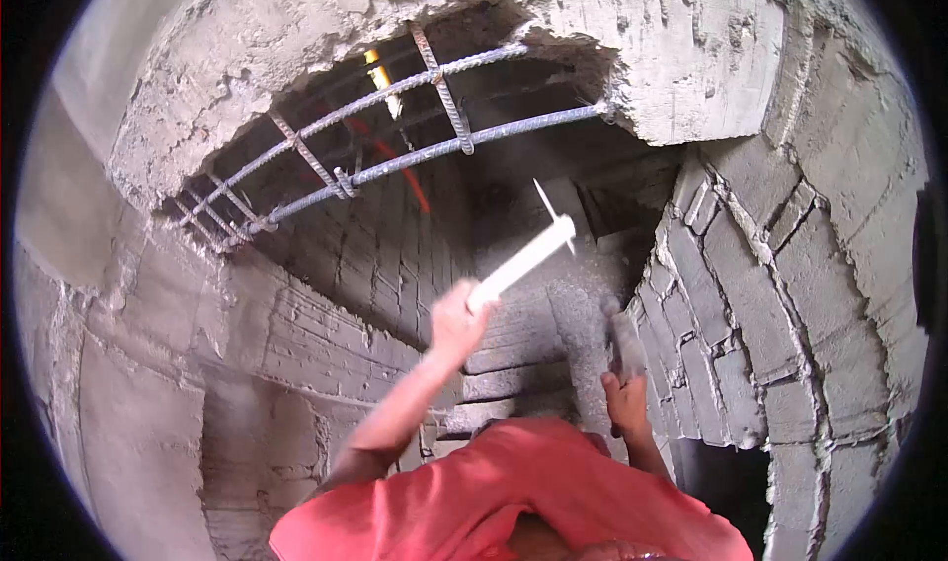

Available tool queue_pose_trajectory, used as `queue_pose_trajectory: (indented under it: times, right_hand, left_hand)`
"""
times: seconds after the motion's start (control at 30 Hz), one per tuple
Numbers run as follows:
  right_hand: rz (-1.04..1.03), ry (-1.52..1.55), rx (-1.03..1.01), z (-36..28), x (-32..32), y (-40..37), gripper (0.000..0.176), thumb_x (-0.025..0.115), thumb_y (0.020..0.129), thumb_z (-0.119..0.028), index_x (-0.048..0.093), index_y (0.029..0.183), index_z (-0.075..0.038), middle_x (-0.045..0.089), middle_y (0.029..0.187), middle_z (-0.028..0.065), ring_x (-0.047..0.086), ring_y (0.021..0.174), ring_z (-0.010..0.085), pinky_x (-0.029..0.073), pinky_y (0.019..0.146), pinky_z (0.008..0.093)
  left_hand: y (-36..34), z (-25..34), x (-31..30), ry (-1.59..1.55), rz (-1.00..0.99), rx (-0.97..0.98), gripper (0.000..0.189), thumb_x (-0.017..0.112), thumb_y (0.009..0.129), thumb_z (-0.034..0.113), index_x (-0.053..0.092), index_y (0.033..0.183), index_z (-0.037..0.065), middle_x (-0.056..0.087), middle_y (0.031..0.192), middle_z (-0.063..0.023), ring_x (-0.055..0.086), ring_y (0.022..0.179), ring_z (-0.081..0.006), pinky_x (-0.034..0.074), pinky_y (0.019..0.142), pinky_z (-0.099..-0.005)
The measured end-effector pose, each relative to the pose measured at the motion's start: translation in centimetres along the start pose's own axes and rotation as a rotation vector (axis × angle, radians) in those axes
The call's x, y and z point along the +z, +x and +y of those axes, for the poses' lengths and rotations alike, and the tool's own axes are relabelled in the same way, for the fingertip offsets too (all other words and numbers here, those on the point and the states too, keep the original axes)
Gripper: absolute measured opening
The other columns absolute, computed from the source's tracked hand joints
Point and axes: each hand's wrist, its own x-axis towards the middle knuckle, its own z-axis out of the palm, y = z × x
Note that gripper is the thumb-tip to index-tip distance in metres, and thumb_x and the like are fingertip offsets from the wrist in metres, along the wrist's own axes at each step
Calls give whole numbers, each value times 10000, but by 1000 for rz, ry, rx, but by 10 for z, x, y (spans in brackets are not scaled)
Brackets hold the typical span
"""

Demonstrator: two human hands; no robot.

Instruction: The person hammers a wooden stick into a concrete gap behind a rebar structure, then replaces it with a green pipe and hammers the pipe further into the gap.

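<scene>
My left hand (459, 319) is wrapped round the lower end of a pick hammer (521, 262). The hammer has a thick white handle and a thin pointed metal head, and it is raised at a slant in front of my body. At my right side, my right hand (625, 401) is closed round a dusty, elongated grey object (625, 344) that points upward. Blur hides what kind of thing it is. Behind and above the hammer, bare steel rebar (410, 159) crosses a broken gap in the concrete.
Rough concrete (701, 57) with a ragged edge overhangs the gap. A yellow-and-white object (384, 82) and a red strip (417, 191) show behind the bars. Cracked block-patterned wall (726, 294) rises on the right, with a dark opening (726, 487) low beside me.
</scene>
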Motion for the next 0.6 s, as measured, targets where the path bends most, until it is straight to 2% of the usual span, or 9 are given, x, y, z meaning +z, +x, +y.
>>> queue_pose_trajectory:
  times: [0.03, 0.1, 0.17, 0.27, 0.33, 0.4, 0.47, 0.53, 0.6]
  right_hand:
    - [54, 112, -36, 6, -1, 9, 393, 607, 945, -395, 566, 885, -9, 506, 613, 36, 475, 553, 126, 392, 497, 336]
    - [78, 226, -66, 9, 2, 31, 354, 580, 963, -395, 559, 962, -41, 491, 617, 22, 489, 530, 132, 397, 482, 312]
    - [86, 710, -101, -2, 13, 62, 393, 532, 983, -487, 495, 1042, -101, 456, 648, 0, 477, 539, 111, 418, 471, 280]
    - [74, 929, -144, -37, 39, 93, 383, 536, 983, -500, 456, 1041, -130, 442, 676, -7, 469, 543, 125, 443, 470, 296]
    - [-23, 1197, -116, -74, 59, 105, 345, 471, 1020, -443, 473, 987, -100, 505, 715, 12, 483, 530, 119, 447, 460, 268]
    - [-249, 1373, -106, -110, 73, 122, 389, 473, 1008, -503, 468, 1017, -115, 505, 727, 21, 499, 549, 140, 480, 496, 309]
    - [-367, 1486, -54, -166, 76, 125, 401, 451, 1004, -538, 465, 1025, -137, 500, 749, 19, 516, 585, 155, 498, 546, 352]
    - [-536, 1709, -101, -183, 86, 141, 385, 415, 1016, -536, 459, 1027, -153, 481, 751, 8, 516, 603, 155, 490, 565, 368]
    - [-545, 1812, -61, -206, 93, 149, 408, 387, 1017, -559, 462, 997, -159, 457, 726, -11, 471, 570, 142, 450, 530, 336]
  left_hand:
    - [25, 11, -15, 92, 11, 2, 254, 752, 826, 222, 627, 947, 38, 640, 769, -176, 653, 663, -290, 512, 612, -383]
    - [64, 29, -45, 214, 64, 41, 246, 734, 875, 245, 605, 907, 38, 618, 718, -177, 637, 621, -320, 495, 573, -403]
    - [92, 39, -70, 399, 88, 130, 297, 707, 896, 320, 577, 859, 56, 614, 683, -172, 631, 605, -361, 478, 536, -441]
    - [121, 57, -92, 597, 182, 163, 329, 665, 910, 386, 559, 838, 83, 640, 686, -152, 645, 614, -380, 491, 523, -493]
    - [132, 68, -100, 668, 183, 235, 315, 646, 926, 358, 565, 855, 63, 647, 700, -163, 649, 625, -397, 503, 534, -503]
    - [140, 85, -107, 696, 133, 233, 297, 628, 941, 333, 568, 876, 50, 645, 709, -178, 646, 652, -409, 503, 553, -505]
    - [147, 103, -114, 722, 89, 233, 280, 611, 957, 308, 572, 896, 37, 643, 718, -194, 643, 678, -420, 503, 572, -507]
    - [158, 119, -121, 792, -12, 214, 281, 595, 962, 284, 554, 902, 13, 635, 707, -226, 638, 685, -440, 505, 588, -519]
    - [165, 134, -124, 832, -11, 183, 300, 590, 961, 293, 552, 888, 4, 641, 706, -226, 654, 689, -428, 515, 587, -522]
